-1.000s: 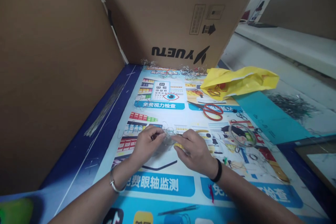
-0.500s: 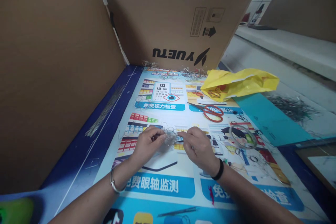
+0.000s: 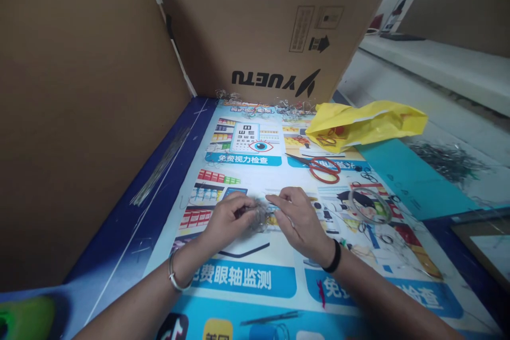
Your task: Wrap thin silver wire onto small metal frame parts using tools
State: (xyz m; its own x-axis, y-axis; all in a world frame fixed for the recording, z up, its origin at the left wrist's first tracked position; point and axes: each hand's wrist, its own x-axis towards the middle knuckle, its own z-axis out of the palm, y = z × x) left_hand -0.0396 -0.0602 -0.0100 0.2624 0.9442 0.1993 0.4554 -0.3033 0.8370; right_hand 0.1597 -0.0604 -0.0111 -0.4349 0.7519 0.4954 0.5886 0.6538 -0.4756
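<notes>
A small tangle of thin silvery wire [image 3: 261, 215] is held a little above the printed poster sheet. My left hand [image 3: 233, 218] is closed, with thumb and forefinger pinching the tangle's left side. To its right is my right hand [image 3: 300, 220], its forefinger stretched toward the wire and its thumb apart from it. I make out nothing held in the right hand, though fine strands may touch its fingertips. Beyond the hands lie scissors [image 3: 324, 170] with red handles, and a clear ring-shaped coil [image 3: 370, 205] rests to the right.
A yellow bag [image 3: 374, 122] lies at the back right. Tall cardboard panels [image 3: 255, 21] stand behind and at left. Straight wires [image 3: 159, 170] lie along the blue left edge. Wire scraps [image 3: 446, 162] are heaped at right, and dark thin rods [image 3: 271, 319] lie at the front.
My right forefinger and thumb have spread further apart beside the tangle. My left hand keeps its pinch, and the wire looks more bunched up against its fingers.
</notes>
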